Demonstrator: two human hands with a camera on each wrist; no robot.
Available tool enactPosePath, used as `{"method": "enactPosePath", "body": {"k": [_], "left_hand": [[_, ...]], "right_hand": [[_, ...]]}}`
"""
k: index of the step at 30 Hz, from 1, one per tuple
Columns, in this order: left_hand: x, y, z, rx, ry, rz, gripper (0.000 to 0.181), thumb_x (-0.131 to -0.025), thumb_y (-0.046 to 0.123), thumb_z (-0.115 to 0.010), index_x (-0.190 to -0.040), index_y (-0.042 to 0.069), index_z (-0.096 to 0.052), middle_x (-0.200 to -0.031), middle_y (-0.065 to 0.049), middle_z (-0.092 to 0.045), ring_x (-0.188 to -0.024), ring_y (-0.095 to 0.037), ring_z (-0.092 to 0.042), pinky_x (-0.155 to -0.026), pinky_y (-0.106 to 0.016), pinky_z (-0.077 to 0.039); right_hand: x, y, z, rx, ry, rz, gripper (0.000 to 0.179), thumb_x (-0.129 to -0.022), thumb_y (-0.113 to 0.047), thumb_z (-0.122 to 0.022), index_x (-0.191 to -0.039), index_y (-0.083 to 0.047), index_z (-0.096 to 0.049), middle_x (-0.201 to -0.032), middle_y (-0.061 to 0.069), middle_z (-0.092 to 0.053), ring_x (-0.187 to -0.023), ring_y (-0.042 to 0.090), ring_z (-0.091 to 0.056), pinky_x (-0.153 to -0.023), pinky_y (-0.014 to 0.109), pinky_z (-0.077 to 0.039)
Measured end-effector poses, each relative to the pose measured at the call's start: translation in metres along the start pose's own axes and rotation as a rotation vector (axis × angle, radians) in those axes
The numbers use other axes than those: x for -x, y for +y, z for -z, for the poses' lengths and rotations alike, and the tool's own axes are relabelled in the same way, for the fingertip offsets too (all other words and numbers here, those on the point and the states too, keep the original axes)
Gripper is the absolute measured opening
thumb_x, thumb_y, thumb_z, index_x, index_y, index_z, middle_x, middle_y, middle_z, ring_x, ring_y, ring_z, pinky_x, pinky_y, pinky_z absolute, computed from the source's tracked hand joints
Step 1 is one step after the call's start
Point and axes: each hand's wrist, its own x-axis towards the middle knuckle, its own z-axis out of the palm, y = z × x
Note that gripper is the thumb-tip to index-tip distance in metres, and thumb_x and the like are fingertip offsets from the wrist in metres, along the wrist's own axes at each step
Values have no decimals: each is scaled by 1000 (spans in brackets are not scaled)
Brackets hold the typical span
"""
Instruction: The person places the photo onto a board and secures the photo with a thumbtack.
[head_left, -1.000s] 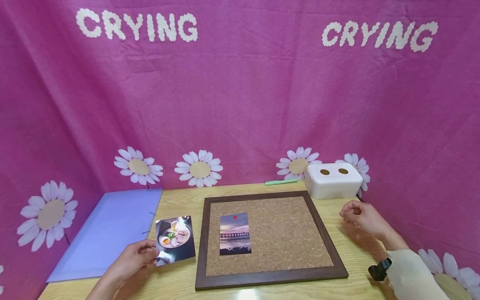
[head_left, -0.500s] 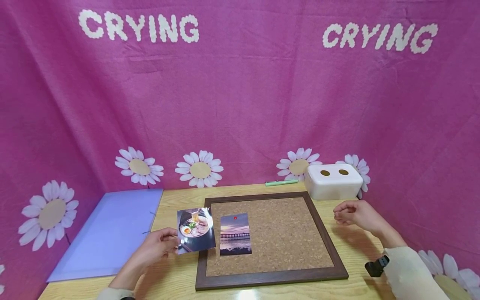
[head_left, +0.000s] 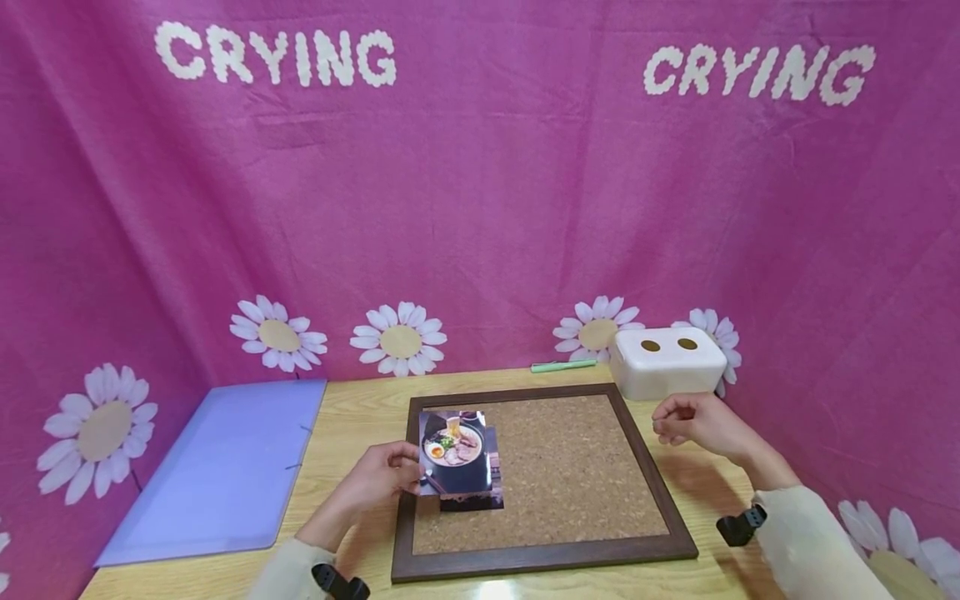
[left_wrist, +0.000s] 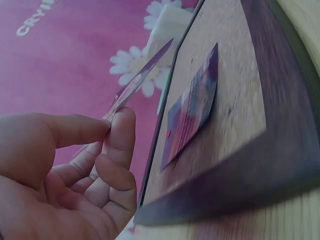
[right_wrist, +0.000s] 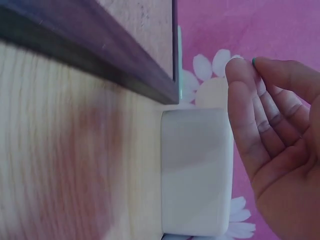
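My left hand (head_left: 384,477) pinches a photo of a ramen bowl (head_left: 453,458) by its left edge, thumb against forefinger. In the head view it covers much of the pier sunset photo (head_left: 472,502); the left wrist view shows a gap between the two. That sunset photo is fixed with a red push pin (left_wrist: 168,134) to the framed corkboard (head_left: 570,475). At the board's right, my right hand (head_left: 701,427) hovers, thumb and forefinger pinching what looks like a green push pin (right_wrist: 254,61); only a speck of it shows.
Behind my right hand stands a white box (head_left: 667,367) with two round holes on top. A green pen (head_left: 564,365) lies behind the corkboard. A lilac folder (head_left: 217,467) rests on the wooden table (head_left: 360,392) at the left. Pink cloth hangs around the table.
My left hand has carried the ramen photo rightward from beside the board to above its left part, over the sunset photo. My right hand has moved a little left, closer to the board.
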Motion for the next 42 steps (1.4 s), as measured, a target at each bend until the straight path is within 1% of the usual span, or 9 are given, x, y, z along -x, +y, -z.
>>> {"method": "enactPosePath", "body": {"k": [8,14,16,22,26,29,33,36,42], "left_hand": [[-16,13,-33,27,-57,-50,19,-94,4,-60,-111,-3,-62,-74,-3,-64,-62,-12,-60,-52,-25,-44],[-26,22,-57,70,-84,-21,24,-95,5,-61,-118,-2,-59,-76,-4,-65,-62,-11,-63,-55,-29,-57],[-28,23,-64,73,-76,-9,25,-95,6,-62,-119,-2,-59,-77,-4,-65,-62,-10,-64,-55,-29,-57],[-36,26,-82,77,-71,7,24,-95,6,-63,-118,0,-60,-74,-4,-68,-59,-11,-64,-50,-24,-50],[-42,29,-92,112,-95,1,24,-95,5,-63,-118,-2,-60,-75,-4,-67,-59,-10,-64,-53,-24,-54],[-45,31,-99,142,-109,9,24,-94,4,-63,-117,-3,-60,-74,-3,-66,-59,-9,-64,-55,-23,-56],[-51,31,-109,141,-116,21,22,-94,4,-63,-115,-1,-61,-73,-2,-67,-58,-8,-62,-48,-19,-47],[-55,31,-116,128,-119,28,21,-94,5,-63,-115,0,-61,-75,-2,-69,-58,-8,-61,-46,-17,-41],[-63,28,-131,138,-113,32,21,-93,3,-64,-113,-1,-61,-78,-5,-71,-57,-6,-61,-47,-17,-38]], "right_hand": [[-6,-13,-6,-5,11,-4,23,-92,-6,-67,-107,12,-66,-95,26,-72,-76,14,-72,-70,41,-62],[-12,-18,-14,2,26,-4,24,-93,-8,-67,-107,11,-68,-95,27,-72,-76,14,-73,-70,39,-62],[-14,-19,-16,9,22,4,24,-93,-8,-67,-107,11,-68,-95,26,-73,-76,14,-73,-70,39,-62],[-21,-21,-22,22,10,21,22,-94,-12,-68,-105,7,-69,-93,25,-73,-75,17,-72,-69,36,-61],[-25,-22,-24,14,9,17,24,-94,-12,-68,-105,9,-68,-90,19,-74,-76,21,-74,-70,37,-62],[-27,-23,-26,-1,-3,26,25,-94,-9,-67,-106,12,-67,-90,20,-74,-76,21,-73,-71,41,-62],[-30,-24,-28,-9,-9,31,21,-93,-6,-66,-105,12,-67,-92,27,-72,-73,18,-72,-70,40,-62],[-33,-24,-30,-4,2,20,21,-94,-7,-66,-105,10,-68,-91,24,-72,-74,19,-71,-69,38,-62],[-39,-23,-32,11,6,-4,25,-94,-11,-66,-108,10,-67,-88,20,-72,-74,19,-69,-68,36,-60]]}}
